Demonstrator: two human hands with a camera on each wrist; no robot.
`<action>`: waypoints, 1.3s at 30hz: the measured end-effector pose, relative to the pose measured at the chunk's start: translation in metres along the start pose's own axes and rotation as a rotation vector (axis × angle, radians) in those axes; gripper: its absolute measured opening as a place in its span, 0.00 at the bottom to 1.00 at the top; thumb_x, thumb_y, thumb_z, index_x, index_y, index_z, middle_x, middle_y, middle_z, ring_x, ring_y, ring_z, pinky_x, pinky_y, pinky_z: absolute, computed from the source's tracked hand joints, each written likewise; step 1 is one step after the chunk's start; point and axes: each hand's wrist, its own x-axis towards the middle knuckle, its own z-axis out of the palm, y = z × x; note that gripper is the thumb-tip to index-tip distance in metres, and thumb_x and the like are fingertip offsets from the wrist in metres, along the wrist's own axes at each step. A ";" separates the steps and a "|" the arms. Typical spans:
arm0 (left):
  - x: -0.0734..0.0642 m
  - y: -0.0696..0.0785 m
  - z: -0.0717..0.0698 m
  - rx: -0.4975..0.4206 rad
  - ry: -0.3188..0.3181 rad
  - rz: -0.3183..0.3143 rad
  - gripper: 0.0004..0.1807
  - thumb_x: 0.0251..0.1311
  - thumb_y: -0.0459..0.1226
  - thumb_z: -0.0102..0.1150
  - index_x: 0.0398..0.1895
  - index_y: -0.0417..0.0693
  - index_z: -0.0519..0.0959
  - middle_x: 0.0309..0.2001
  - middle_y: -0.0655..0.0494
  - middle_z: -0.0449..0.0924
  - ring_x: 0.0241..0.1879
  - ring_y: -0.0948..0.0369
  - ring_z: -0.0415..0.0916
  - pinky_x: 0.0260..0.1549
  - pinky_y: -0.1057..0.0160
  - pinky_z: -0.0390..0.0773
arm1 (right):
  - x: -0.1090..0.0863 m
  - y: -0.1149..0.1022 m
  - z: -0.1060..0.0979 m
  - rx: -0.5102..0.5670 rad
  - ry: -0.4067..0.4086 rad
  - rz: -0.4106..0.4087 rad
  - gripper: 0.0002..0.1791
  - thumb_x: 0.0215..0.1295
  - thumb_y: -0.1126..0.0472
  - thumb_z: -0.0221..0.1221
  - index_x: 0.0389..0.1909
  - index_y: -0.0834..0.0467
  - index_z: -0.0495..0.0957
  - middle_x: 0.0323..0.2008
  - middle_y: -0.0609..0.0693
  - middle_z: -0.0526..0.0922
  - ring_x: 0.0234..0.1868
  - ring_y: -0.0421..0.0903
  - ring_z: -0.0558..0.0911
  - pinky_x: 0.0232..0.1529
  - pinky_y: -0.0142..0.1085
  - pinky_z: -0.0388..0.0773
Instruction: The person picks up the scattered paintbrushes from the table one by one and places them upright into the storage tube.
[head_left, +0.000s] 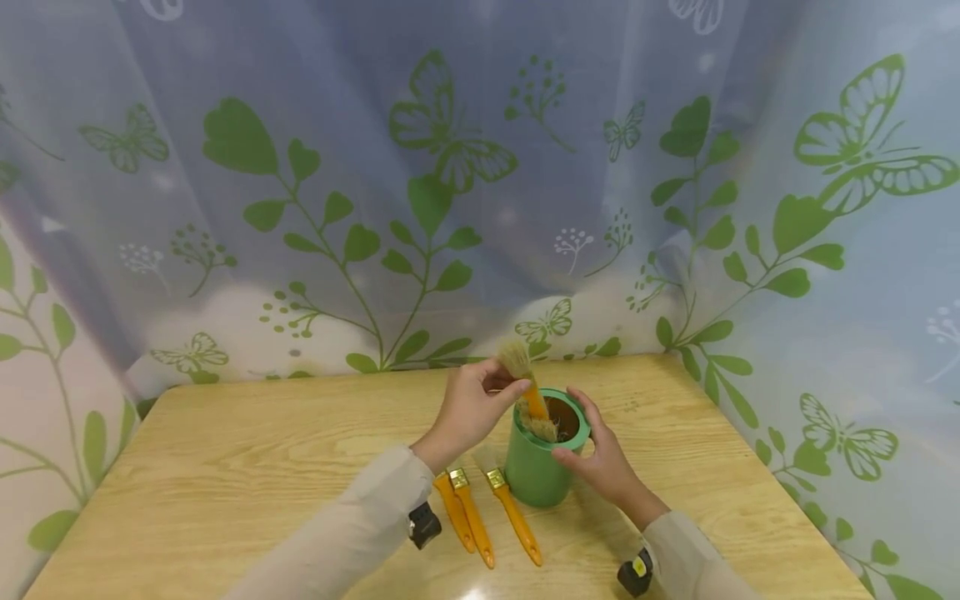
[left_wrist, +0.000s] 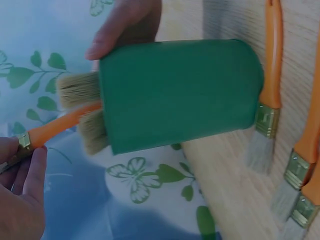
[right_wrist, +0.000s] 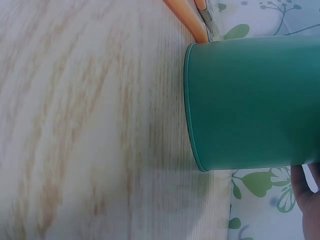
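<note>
A green cylindrical container (head_left: 542, 475) stands upright on the table, its open top facing up. My left hand (head_left: 474, 402) pinches a paintbrush (head_left: 536, 403) near its metal band, bristles up, and the orange handle slants down into the container's mouth. Bristles of other brushes (left_wrist: 80, 90) stick out at the rim in the left wrist view. At the container's right side my right hand (head_left: 600, 458) grips the rim between thumb and fingers. The right wrist view shows the green wall (right_wrist: 255, 105) and part of that hand (right_wrist: 311, 200) at the upper end.
Left of the container, several orange-handled paintbrushes lie on the wooden table (head_left: 247, 467), one brush (head_left: 516, 518) close beside its base and two brushes (head_left: 472, 517) farther left. A curtain (head_left: 337, 208) printed with leaves and butterflies hangs behind the table's back edge.
</note>
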 end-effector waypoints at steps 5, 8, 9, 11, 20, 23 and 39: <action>-0.004 -0.008 0.002 0.042 -0.056 -0.019 0.07 0.63 0.38 0.61 0.37 0.42 0.82 0.39 0.49 0.84 0.41 0.55 0.83 0.39 0.65 0.83 | -0.001 -0.001 0.000 0.007 -0.007 -0.002 0.46 0.62 0.59 0.62 0.75 0.50 0.46 0.69 0.60 0.61 0.65 0.63 0.66 0.60 0.67 0.61; -0.006 -0.008 0.004 0.054 -0.066 -0.027 0.09 0.63 0.38 0.61 0.41 0.41 0.82 0.40 0.48 0.83 0.42 0.54 0.82 0.39 0.65 0.83 | -0.001 0.000 0.000 0.001 -0.007 -0.008 0.46 0.62 0.58 0.62 0.75 0.51 0.46 0.69 0.59 0.61 0.65 0.63 0.66 0.60 0.66 0.62; -0.006 -0.008 0.004 0.045 -0.067 -0.030 0.11 0.63 0.38 0.61 0.44 0.41 0.81 0.41 0.48 0.83 0.43 0.54 0.82 0.39 0.65 0.83 | -0.001 0.000 0.000 0.002 -0.005 -0.006 0.46 0.62 0.58 0.62 0.75 0.51 0.46 0.69 0.59 0.61 0.65 0.63 0.66 0.60 0.66 0.62; -0.007 -0.008 0.003 0.030 -0.063 -0.035 0.13 0.64 0.37 0.60 0.48 0.42 0.81 0.43 0.49 0.83 0.43 0.55 0.82 0.40 0.66 0.82 | 0.000 0.000 0.000 0.005 -0.002 -0.003 0.46 0.62 0.58 0.63 0.75 0.51 0.46 0.70 0.59 0.61 0.65 0.63 0.66 0.60 0.66 0.63; -0.013 -0.024 -0.014 -0.027 -0.012 -0.074 0.14 0.63 0.37 0.60 0.51 0.47 0.81 0.45 0.52 0.83 0.44 0.56 0.81 0.40 0.65 0.82 | -0.001 0.001 0.001 -0.003 0.004 0.004 0.46 0.61 0.56 0.63 0.75 0.48 0.46 0.71 0.57 0.58 0.67 0.62 0.63 0.61 0.67 0.60; -0.015 -0.031 -0.019 -0.035 0.006 -0.102 0.14 0.63 0.37 0.61 0.51 0.47 0.81 0.45 0.52 0.83 0.44 0.56 0.81 0.40 0.64 0.82 | -0.001 0.002 0.001 -0.007 0.005 -0.004 0.46 0.61 0.54 0.63 0.75 0.48 0.46 0.71 0.57 0.58 0.67 0.64 0.62 0.60 0.67 0.61; -0.044 -0.073 -0.032 -0.014 0.048 -0.294 0.12 0.63 0.35 0.60 0.47 0.39 0.81 0.44 0.49 0.83 0.44 0.54 0.81 0.45 0.58 0.82 | -0.002 0.005 0.002 0.029 0.015 0.000 0.47 0.60 0.56 0.64 0.75 0.48 0.47 0.69 0.55 0.62 0.67 0.60 0.64 0.61 0.68 0.59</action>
